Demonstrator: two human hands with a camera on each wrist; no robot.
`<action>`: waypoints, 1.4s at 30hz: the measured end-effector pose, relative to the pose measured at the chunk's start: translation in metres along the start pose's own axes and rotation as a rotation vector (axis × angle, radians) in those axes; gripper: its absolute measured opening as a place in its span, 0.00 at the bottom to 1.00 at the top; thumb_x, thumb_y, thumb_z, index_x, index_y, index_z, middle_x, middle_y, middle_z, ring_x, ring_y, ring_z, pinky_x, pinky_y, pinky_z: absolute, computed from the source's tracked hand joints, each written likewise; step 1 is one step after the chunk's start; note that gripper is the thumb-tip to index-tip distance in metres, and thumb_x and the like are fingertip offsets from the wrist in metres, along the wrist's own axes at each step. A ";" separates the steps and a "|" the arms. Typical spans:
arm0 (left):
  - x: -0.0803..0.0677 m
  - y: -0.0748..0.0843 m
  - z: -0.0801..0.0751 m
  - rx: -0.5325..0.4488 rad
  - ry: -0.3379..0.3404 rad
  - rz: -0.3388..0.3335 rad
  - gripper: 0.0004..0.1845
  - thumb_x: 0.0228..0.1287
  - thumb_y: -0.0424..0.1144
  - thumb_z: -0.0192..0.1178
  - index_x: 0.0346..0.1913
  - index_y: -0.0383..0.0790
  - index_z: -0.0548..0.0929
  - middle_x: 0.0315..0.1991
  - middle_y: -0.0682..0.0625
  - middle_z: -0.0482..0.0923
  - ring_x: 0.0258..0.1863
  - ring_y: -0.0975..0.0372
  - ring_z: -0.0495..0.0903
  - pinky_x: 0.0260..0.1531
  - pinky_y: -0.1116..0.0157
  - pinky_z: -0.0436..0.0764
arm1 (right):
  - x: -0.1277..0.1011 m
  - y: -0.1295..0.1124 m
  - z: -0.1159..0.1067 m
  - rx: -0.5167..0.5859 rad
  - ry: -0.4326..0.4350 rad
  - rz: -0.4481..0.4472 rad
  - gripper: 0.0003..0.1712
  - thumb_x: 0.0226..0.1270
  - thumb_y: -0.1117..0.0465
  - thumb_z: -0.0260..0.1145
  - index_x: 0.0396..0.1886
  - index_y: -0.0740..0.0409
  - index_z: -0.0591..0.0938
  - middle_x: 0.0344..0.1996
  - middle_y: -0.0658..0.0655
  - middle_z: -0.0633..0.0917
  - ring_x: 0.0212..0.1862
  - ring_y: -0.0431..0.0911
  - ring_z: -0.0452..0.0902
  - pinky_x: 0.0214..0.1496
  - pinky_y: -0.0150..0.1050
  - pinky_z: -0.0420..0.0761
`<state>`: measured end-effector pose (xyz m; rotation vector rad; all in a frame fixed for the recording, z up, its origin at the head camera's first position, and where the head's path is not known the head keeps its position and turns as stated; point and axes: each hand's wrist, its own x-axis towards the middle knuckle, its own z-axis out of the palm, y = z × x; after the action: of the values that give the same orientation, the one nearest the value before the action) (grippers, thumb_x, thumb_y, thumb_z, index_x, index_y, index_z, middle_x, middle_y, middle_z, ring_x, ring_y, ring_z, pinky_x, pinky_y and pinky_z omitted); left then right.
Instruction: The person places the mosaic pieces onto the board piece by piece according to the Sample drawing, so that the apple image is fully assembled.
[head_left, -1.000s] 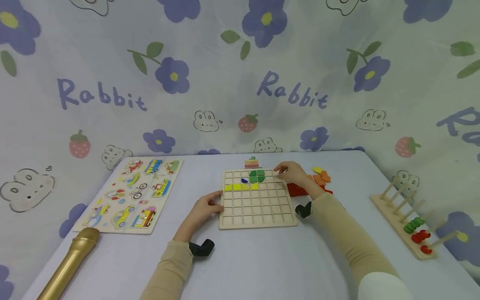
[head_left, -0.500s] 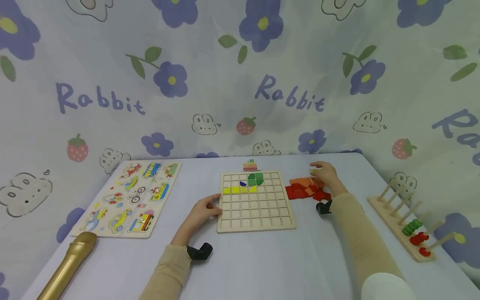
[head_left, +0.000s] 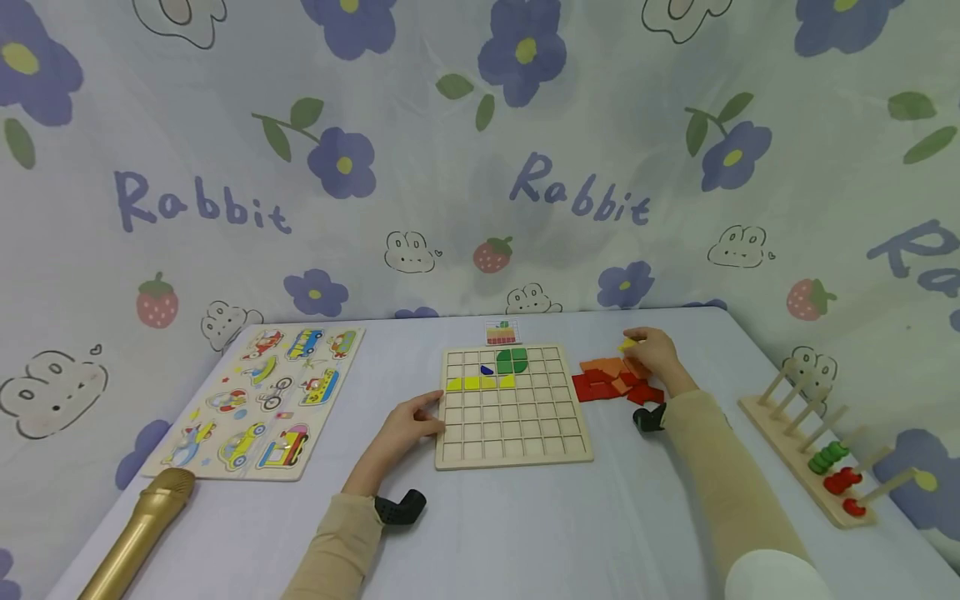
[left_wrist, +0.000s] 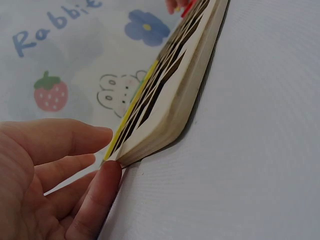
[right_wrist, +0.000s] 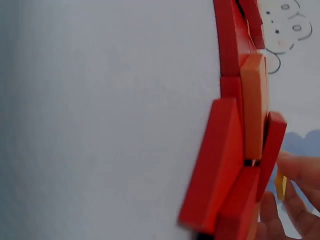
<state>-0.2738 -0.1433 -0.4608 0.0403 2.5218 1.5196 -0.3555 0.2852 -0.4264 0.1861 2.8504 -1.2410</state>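
Note:
A wooden grid board (head_left: 516, 425) lies mid-table, bearing a row of yellow pieces (head_left: 471, 383), a green leaf-like group (head_left: 512, 361) and a small blue piece (head_left: 487, 369). My left hand (head_left: 405, 427) rests at the board's left edge, its index finger and thumb touching the rim, as the left wrist view also shows. Beyond the loose pieces, my right hand (head_left: 655, 353) pinches a small yellow piece (right_wrist: 281, 186) between thumb and fingers. A pile of red pieces (head_left: 592, 387) and orange pieces (head_left: 600, 365) lies just in front of that hand, right of the board.
Behind the board stands a small pattern card (head_left: 502, 332). At left are a vehicle picture puzzle (head_left: 255, 400) and a gold microphone (head_left: 142, 525). A wooden peg rack (head_left: 806, 458) with green and red beads stands at right. A patterned cloth hangs behind the table.
My right hand has moved right from the board's upper right corner to behind the pile, and now pinches a yellow piece there. My left hand has stayed at the board's edge.

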 end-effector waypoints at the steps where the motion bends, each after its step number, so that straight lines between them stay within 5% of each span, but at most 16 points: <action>1: 0.000 0.000 0.000 0.000 0.000 -0.001 0.33 0.50 0.35 0.66 0.63 0.44 0.71 0.30 0.48 0.76 0.28 0.60 0.70 0.28 0.66 0.68 | -0.001 -0.003 0.001 0.026 0.007 0.006 0.25 0.62 0.68 0.55 0.60 0.68 0.71 0.58 0.70 0.71 0.52 0.59 0.69 0.51 0.47 0.72; 4: 0.000 0.000 0.000 0.000 -0.001 -0.004 0.33 0.51 0.35 0.65 0.64 0.44 0.71 0.31 0.48 0.76 0.29 0.60 0.70 0.28 0.66 0.68 | -0.004 -0.017 0.005 0.190 0.007 0.070 0.26 0.63 0.68 0.54 0.62 0.65 0.70 0.58 0.68 0.71 0.45 0.54 0.73 0.43 0.39 0.76; 8: 0.000 0.000 0.001 0.002 0.000 -0.007 0.33 0.51 0.35 0.65 0.64 0.44 0.71 0.31 0.48 0.76 0.29 0.60 0.70 0.27 0.66 0.68 | -0.005 -0.039 0.019 0.472 -0.045 0.183 0.27 0.63 0.70 0.57 0.64 0.62 0.69 0.60 0.64 0.69 0.43 0.47 0.71 0.50 0.37 0.75; 12: 0.000 0.000 0.001 0.004 0.000 -0.007 0.33 0.51 0.35 0.65 0.64 0.44 0.71 0.30 0.48 0.76 0.28 0.61 0.69 0.27 0.66 0.68 | -0.009 -0.062 0.038 0.563 -0.142 0.213 0.29 0.59 0.71 0.62 0.62 0.62 0.71 0.61 0.62 0.69 0.41 0.45 0.71 0.53 0.39 0.74; 17: -0.002 0.002 0.000 -0.005 -0.010 0.003 0.33 0.51 0.35 0.65 0.64 0.43 0.71 0.30 0.48 0.76 0.28 0.61 0.69 0.27 0.67 0.68 | -0.015 -0.084 0.066 0.528 -0.260 0.179 0.24 0.57 0.70 0.65 0.55 0.62 0.77 0.58 0.59 0.74 0.39 0.42 0.73 0.45 0.37 0.77; 24: -0.002 0.003 -0.001 -0.009 -0.017 -0.001 0.33 0.52 0.36 0.65 0.64 0.44 0.70 0.31 0.48 0.77 0.29 0.61 0.70 0.28 0.66 0.68 | -0.022 -0.098 0.097 0.395 -0.358 0.022 0.16 0.58 0.73 0.62 0.47 0.68 0.80 0.54 0.64 0.77 0.41 0.45 0.80 0.42 0.38 0.79; 35: -0.002 0.004 0.000 -0.001 -0.009 -0.003 0.33 0.51 0.36 0.65 0.64 0.46 0.70 0.30 0.48 0.76 0.28 0.61 0.69 0.27 0.66 0.67 | -0.022 -0.103 0.109 -0.067 -0.244 -0.211 0.08 0.53 0.69 0.68 0.34 0.59 0.86 0.35 0.55 0.84 0.39 0.47 0.76 0.46 0.42 0.75; 42: -0.003 0.004 0.000 -0.004 -0.008 -0.001 0.33 0.51 0.36 0.65 0.64 0.45 0.70 0.31 0.48 0.76 0.29 0.61 0.70 0.28 0.66 0.68 | -0.024 -0.103 0.108 -0.115 -0.277 -0.253 0.09 0.53 0.68 0.68 0.36 0.60 0.86 0.34 0.54 0.83 0.38 0.47 0.75 0.42 0.39 0.75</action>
<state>-0.2709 -0.1418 -0.4569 0.0448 2.5124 1.5214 -0.3466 0.1340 -0.4235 -0.3331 2.7490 -1.0340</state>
